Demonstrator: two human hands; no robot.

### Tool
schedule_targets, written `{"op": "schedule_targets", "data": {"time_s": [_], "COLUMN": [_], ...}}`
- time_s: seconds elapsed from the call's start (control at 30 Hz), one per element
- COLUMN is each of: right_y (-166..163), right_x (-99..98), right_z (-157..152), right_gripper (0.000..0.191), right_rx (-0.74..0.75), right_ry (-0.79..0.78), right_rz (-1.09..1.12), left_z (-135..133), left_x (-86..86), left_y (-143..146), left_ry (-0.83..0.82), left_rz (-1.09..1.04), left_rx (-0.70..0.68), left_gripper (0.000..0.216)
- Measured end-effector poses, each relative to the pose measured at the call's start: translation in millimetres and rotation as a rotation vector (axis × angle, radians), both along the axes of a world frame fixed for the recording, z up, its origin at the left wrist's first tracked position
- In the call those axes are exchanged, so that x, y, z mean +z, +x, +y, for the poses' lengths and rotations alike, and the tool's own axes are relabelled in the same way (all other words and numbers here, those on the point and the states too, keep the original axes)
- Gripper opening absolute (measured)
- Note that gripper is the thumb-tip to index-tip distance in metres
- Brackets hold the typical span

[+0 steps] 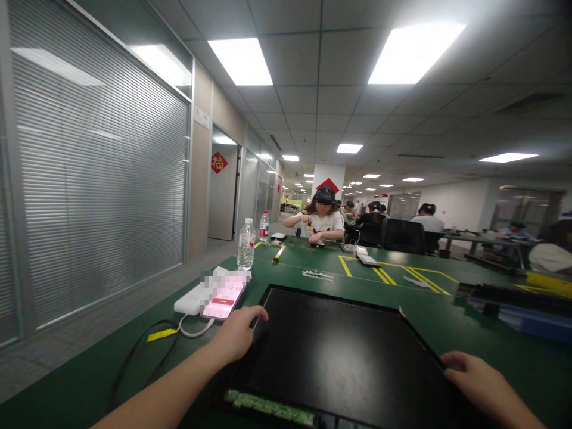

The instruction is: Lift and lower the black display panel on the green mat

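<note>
A large black display panel [339, 351] lies in front of me on the green table, with light glaring off its dark surface. Along its near edge runs a green circuit board [270, 407]. My left hand [241, 330] grips the panel's left edge, thumb side over the frame and the other fingers hidden beneath. At the opposite side, my right hand [471, 375] holds the right edge with its fingers curled against it. Left of the panel, close to my left hand, a lit phone [226, 298] rests with a white cable beside a white power bank [188, 302].
Two water bottles, a near one [245, 245] and a red-capped one [264, 226], stand at the table's left. Across the green table [268, 298] a person [324, 220] works. Dark strips and a blue piece [531, 322] lie at right. A black cable [129, 351] trails at left.
</note>
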State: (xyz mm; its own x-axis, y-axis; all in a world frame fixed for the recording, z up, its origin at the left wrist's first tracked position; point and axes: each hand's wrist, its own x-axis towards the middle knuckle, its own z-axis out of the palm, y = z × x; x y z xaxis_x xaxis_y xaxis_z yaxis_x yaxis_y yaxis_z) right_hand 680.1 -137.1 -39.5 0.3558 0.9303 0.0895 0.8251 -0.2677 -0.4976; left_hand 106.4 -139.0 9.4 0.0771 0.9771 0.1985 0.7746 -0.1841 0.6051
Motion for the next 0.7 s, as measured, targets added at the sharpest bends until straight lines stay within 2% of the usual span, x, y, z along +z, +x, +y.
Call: {"op": "schedule_targets", "data": {"time_s": [0.1,0.17,0.23,0.33,0.43,0.7], "right_y": [7,12,17,20,19,19], "right_x": [-2.1,-3.3,-4.0,-3.4,-0.6,0.3], "right_z": [2,2,3,2,0,0], "right_gripper": [0.026,0.025,0.024,0.025,0.027,0.026], "right_rx": [-0.004,-0.007,-0.017,-0.045,-0.062,-0.055], "right_ry": [0.016,0.025,0.020,0.000,-0.008,-0.014], "right_rz": [-0.013,-0.020,-0.026,-0.034,-0.038,-0.030], "left_z": [1,2,4,8,12,12], "left_x": [3.2,4.2,1.9,-5.6,-9.3,1.3], "left_y": [4,8,12,14,11,15], "left_ry": [-0.013,-0.055,-0.098,-0.146,-0.205,-0.235], "left_rz": [-0.205,-0.402,-0.605,-0.824,-0.941,-1.157], "left_rx": [0.034,0.008,-0.017,0.017,0.039,0.143], "left_gripper": [0.052,0.048,0.048,0.055,0.058,0.044]}}
